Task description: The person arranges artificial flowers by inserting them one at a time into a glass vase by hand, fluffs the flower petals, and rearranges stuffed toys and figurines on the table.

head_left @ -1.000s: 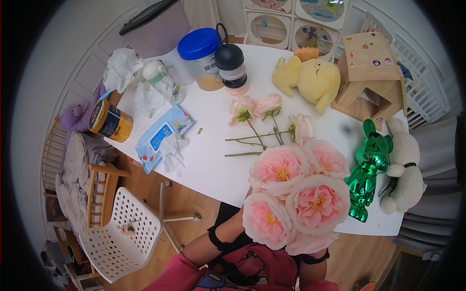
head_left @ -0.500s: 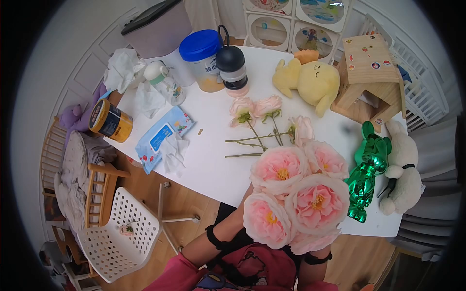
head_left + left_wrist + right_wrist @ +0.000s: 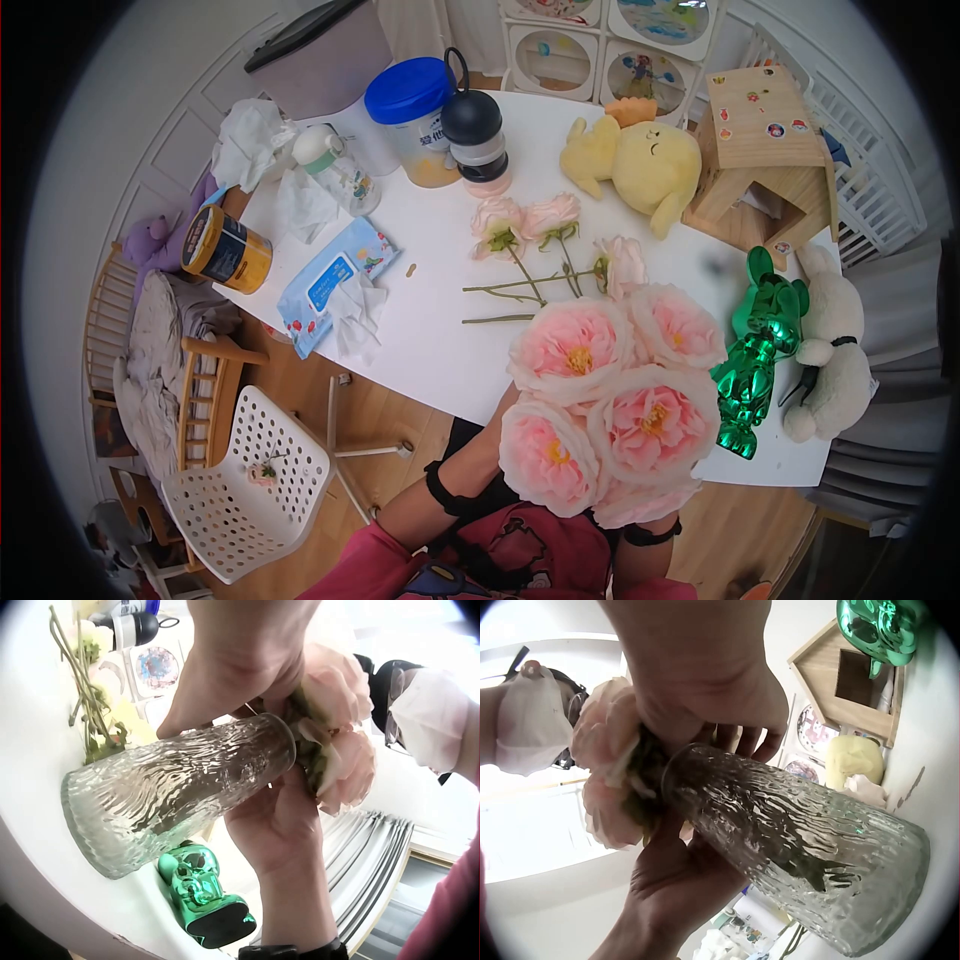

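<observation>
Pink open roses [image 3: 655, 415] bunch above a textured clear glass vase [image 3: 180, 787], just beyond its mouth; they cover both hands in the head view. In the left wrist view my left hand [image 3: 236, 667] curls round the vase's upper part from one side. My right hand [image 3: 705, 675], seen in the right wrist view, grips the same part from the opposite side, its fingers reaching behind the glass. The stems inside the vase are hard to make out. Loose paler roses [image 3: 497, 222] with thin green stems lie on the table beyond the bunch.
On the white table [image 3: 430, 340] stand a blue-lidded tub [image 3: 415, 125], a black-topped bottle [image 3: 474, 130] and a wooden house [image 3: 755, 150]. Wipes [image 3: 330, 285] lie left; a yellow plush [image 3: 655, 170] is behind. A shiny green bear figure [image 3: 755, 360] lies close on the right.
The upper-left bloom has shifted slightly left and the upper-right bloom slightly right, opening a little more space between them. Both hands stay hidden under the bunch in the head view.
</observation>
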Action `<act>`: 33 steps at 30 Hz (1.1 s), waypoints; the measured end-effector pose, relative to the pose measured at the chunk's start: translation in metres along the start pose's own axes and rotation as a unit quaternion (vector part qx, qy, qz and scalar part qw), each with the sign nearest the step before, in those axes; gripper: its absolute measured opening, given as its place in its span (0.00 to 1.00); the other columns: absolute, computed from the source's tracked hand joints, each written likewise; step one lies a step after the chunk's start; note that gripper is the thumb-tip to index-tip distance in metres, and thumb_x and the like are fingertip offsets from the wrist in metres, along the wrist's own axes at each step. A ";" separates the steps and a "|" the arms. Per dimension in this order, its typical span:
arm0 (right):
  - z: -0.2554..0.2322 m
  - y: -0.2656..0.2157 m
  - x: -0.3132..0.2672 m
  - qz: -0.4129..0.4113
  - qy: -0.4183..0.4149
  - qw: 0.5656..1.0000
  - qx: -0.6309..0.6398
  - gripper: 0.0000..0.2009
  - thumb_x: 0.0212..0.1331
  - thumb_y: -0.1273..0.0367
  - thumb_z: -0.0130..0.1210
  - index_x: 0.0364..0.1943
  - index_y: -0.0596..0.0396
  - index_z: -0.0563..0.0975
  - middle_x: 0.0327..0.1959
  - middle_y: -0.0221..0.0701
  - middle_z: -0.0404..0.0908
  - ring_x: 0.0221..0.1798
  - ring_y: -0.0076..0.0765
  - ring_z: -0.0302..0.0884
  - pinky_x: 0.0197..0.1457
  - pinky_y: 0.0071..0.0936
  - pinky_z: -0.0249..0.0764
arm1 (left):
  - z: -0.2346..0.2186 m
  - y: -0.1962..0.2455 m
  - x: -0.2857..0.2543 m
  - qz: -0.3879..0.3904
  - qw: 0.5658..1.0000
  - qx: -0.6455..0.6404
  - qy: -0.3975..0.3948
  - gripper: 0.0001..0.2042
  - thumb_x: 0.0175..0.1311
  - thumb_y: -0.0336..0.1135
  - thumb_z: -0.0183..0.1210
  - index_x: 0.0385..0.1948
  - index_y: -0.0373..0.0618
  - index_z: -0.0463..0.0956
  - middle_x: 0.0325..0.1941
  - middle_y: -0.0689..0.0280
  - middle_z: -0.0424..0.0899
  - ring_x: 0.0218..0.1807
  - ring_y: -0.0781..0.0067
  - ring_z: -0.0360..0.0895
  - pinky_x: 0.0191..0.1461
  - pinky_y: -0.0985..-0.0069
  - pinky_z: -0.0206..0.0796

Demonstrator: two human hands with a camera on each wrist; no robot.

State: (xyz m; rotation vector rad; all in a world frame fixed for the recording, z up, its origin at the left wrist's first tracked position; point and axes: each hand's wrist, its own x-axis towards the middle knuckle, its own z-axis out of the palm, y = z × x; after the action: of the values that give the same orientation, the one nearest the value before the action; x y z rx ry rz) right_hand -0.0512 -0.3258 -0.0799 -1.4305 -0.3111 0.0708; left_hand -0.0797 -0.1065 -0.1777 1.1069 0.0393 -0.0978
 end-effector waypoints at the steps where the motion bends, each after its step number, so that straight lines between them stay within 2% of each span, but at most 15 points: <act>1: 0.004 -0.001 0.001 0.000 0.000 1.000 0.001 0.16 0.54 0.71 0.59 0.46 0.63 0.76 0.45 0.34 0.80 0.46 0.29 0.77 0.50 0.27 0.72 | 0.000 0.000 -0.001 -0.001 1.000 -0.001 0.001 0.21 0.61 0.34 0.60 0.54 0.40 0.67 0.52 0.62 0.75 0.53 0.72 0.73 0.57 0.74 0.66; 20: -0.005 -0.009 0.016 0.003 -0.010 1.000 0.027 0.18 0.53 0.70 0.61 0.49 0.64 0.75 0.45 0.33 0.80 0.47 0.29 0.77 0.52 0.27 0.72 | 0.006 0.003 -0.002 -0.011 0.999 -0.027 0.015 0.23 0.62 0.34 0.59 0.57 0.41 0.64 0.54 0.62 0.74 0.54 0.73 0.72 0.58 0.74 0.65; 23: -0.007 -0.011 0.021 0.004 -0.008 0.999 0.031 0.19 0.53 0.70 0.61 0.49 0.64 0.75 0.45 0.33 0.80 0.47 0.29 0.77 0.52 0.27 0.72 | 0.026 0.032 0.000 -0.014 0.999 -0.030 0.014 0.23 0.62 0.34 0.59 0.57 0.41 0.64 0.55 0.62 0.73 0.54 0.73 0.72 0.58 0.74 0.65; 25: -0.008 -0.011 0.023 0.005 -0.007 0.999 0.036 0.19 0.53 0.70 0.61 0.49 0.64 0.75 0.46 0.33 0.80 0.47 0.29 0.77 0.52 0.27 0.72 | 0.045 0.065 -0.015 0.045 0.997 -0.049 0.040 0.29 0.59 0.32 0.62 0.61 0.42 0.59 0.59 0.61 0.70 0.58 0.71 0.70 0.62 0.73 0.63; 29: -0.006 -0.019 0.027 -0.003 -0.017 1.000 0.020 0.16 0.55 0.71 0.59 0.48 0.64 0.76 0.45 0.34 0.80 0.46 0.28 0.77 0.51 0.27 0.73 | 0.060 0.094 -0.037 0.058 0.997 -0.028 0.033 0.35 0.55 0.34 0.66 0.64 0.42 0.56 0.61 0.59 0.69 0.63 0.70 0.67 0.66 0.70 0.59; 31: -0.004 -0.021 0.027 0.072 0.025 0.995 0.065 0.15 0.54 0.72 0.60 0.46 0.64 0.77 0.43 0.33 0.81 0.45 0.28 0.78 0.51 0.27 0.73 | 0.065 0.099 -0.040 0.050 0.987 0.151 0.017 0.38 0.51 0.36 0.69 0.63 0.41 0.57 0.62 0.58 0.68 0.64 0.70 0.65 0.68 0.69 0.56; 32: -0.010 -0.009 0.024 0.071 0.023 0.995 0.066 0.15 0.54 0.72 0.60 0.46 0.64 0.77 0.43 0.33 0.81 0.45 0.28 0.78 0.51 0.27 0.73 | 0.061 0.084 -0.044 0.051 0.987 0.151 0.019 0.38 0.51 0.36 0.69 0.63 0.41 0.57 0.62 0.58 0.68 0.64 0.70 0.65 0.68 0.69 0.56; 33: -0.023 0.013 0.017 0.124 0.016 0.980 0.152 0.16 0.54 0.72 0.60 0.47 0.64 0.76 0.45 0.34 0.80 0.46 0.30 0.78 0.52 0.28 0.74 | 0.053 0.057 -0.052 0.093 0.949 0.301 -0.019 0.37 0.51 0.36 0.69 0.63 0.40 0.58 0.63 0.57 0.68 0.65 0.69 0.64 0.69 0.68 0.55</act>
State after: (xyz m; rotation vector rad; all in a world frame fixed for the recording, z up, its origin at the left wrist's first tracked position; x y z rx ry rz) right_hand -0.0273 -0.3416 -0.0921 -1.1584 -0.0884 0.2878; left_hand -0.1265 -0.1257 -0.0994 1.7143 -0.1379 0.0435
